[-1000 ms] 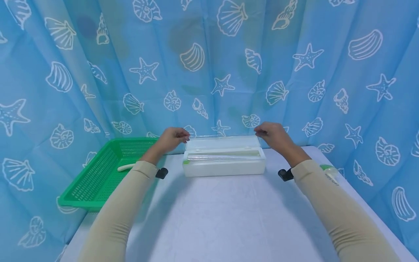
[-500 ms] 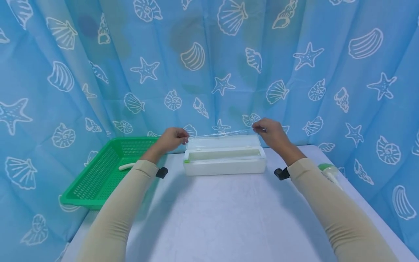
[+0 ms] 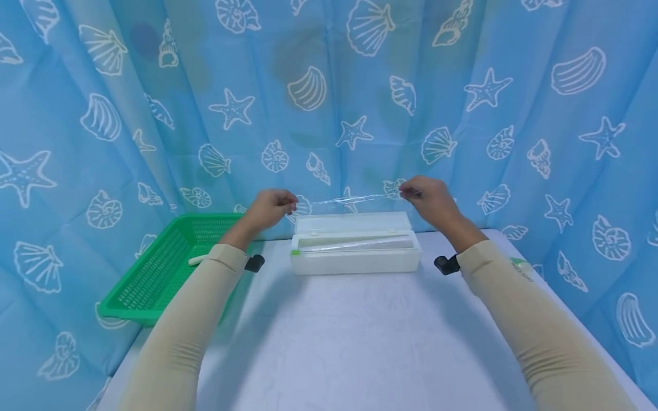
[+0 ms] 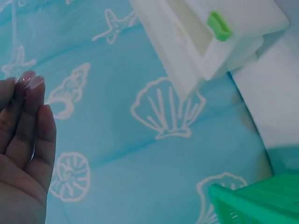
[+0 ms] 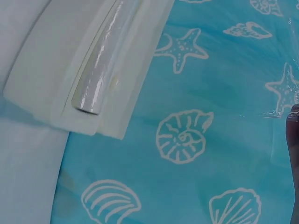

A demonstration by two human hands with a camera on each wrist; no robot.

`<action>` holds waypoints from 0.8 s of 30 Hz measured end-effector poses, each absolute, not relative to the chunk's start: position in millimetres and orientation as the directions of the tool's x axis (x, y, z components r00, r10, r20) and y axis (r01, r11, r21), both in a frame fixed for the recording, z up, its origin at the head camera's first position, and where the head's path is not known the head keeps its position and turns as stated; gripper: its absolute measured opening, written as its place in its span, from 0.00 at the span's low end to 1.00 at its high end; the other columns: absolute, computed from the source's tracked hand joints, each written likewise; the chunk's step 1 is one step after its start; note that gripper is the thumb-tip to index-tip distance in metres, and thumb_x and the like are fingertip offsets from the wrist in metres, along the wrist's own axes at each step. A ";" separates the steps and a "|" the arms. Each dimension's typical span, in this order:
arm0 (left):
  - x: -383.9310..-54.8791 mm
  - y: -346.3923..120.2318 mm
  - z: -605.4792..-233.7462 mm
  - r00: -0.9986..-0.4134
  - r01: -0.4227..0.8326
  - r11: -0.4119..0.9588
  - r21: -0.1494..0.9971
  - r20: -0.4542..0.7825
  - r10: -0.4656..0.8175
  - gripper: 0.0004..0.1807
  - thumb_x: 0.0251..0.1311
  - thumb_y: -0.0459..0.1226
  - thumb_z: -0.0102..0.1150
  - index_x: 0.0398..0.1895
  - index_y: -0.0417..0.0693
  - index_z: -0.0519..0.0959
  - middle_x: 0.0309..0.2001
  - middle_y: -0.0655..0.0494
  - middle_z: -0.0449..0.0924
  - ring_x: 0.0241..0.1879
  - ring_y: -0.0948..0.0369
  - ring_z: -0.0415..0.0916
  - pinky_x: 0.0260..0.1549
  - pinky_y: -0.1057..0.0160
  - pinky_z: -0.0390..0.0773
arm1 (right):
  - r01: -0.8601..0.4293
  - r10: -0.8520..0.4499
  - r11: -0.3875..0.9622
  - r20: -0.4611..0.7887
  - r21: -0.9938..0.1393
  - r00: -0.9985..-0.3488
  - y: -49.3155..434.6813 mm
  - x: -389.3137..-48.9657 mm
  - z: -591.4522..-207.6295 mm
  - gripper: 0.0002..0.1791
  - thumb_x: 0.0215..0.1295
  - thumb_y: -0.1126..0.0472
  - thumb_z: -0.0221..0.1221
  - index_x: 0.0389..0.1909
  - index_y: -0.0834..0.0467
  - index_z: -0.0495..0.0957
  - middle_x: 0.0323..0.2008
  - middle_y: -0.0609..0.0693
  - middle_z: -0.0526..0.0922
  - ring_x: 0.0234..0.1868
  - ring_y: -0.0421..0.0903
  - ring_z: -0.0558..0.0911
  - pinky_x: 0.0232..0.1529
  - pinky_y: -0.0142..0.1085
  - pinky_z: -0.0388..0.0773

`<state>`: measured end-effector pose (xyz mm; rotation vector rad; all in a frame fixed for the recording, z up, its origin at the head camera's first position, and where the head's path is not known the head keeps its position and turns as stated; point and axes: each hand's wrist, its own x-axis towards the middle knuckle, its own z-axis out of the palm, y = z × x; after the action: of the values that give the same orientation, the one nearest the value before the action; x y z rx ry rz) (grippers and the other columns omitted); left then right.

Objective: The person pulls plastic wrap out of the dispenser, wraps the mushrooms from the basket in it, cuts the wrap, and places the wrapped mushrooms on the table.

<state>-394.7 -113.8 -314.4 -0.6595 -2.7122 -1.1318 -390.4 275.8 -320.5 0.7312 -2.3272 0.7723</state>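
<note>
A thin sheet of clear plastic wrap (image 3: 354, 199) is stretched above the white wrap dispenser box (image 3: 354, 264). At its left end my left hand (image 3: 268, 208) pinches the film between thumb and fingertips; the left wrist view shows this pinch up close. My right hand (image 3: 432, 198) pinches the opposite end, a little higher, and only its edge enters the right wrist view. The box's lid (image 3: 354, 222) stands raised at the back. Inside lies the shiny wrap roll (image 5: 102, 65), slanted in its trough. A green slider (image 4: 218, 26) sits at the box's left end.
A green plastic basket (image 3: 139, 315) stands on the left, partly behind my left arm, with a white handle-like piece (image 3: 197, 260) in it. A green-and-clear item (image 3: 521, 265) lies behind my right forearm. The blue shell-print curtain (image 3: 329, 114) hangs behind the white-covered table (image 3: 360, 337).
Both hands have risen, lifting the stretched film higher above the box. The roll, barely visible half a second ago, shows slanted in the trough again.
</note>
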 end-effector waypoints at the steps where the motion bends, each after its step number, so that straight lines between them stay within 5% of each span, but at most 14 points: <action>1: -394.2 -112.2 -312.0 -0.894 0.447 0.629 0.636 0.291 0.341 0.10 0.70 0.34 0.53 0.48 0.40 0.80 0.42 0.47 0.82 0.41 0.53 0.80 0.42 0.56 0.79 | -0.639 -0.305 0.684 0.658 -0.352 -0.689 277.4 -390.0 -320.3 0.08 0.63 0.71 0.62 0.42 0.61 0.83 0.39 0.53 0.83 0.43 0.50 0.82 0.45 0.45 0.80; 17: -394.4 -88.7 -301.8 -0.833 0.529 0.622 0.577 0.492 0.252 0.11 0.70 0.33 0.52 0.50 0.44 0.81 0.42 0.53 0.84 0.38 0.59 0.80 0.34 0.59 0.78 | -0.593 -0.269 0.714 0.636 -0.373 -0.724 287.4 -386.0 -313.2 0.08 0.66 0.70 0.60 0.43 0.61 0.82 0.41 0.54 0.82 0.44 0.51 0.81 0.46 0.46 0.79; 24: -395.6 -82.1 -308.6 -0.830 0.536 0.594 0.600 0.504 0.240 0.11 0.71 0.36 0.53 0.49 0.43 0.81 0.42 0.51 0.84 0.40 0.59 0.80 0.38 0.62 0.79 | -0.571 -0.242 0.702 0.611 -0.426 -0.754 289.2 -382.1 -312.9 0.08 0.66 0.70 0.60 0.44 0.62 0.81 0.42 0.54 0.82 0.45 0.52 0.81 0.47 0.47 0.79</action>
<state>-395.6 -82.1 -308.6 -0.6258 -2.4533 -1.1023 -382.1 289.2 -312.9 0.6212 -2.3874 0.8378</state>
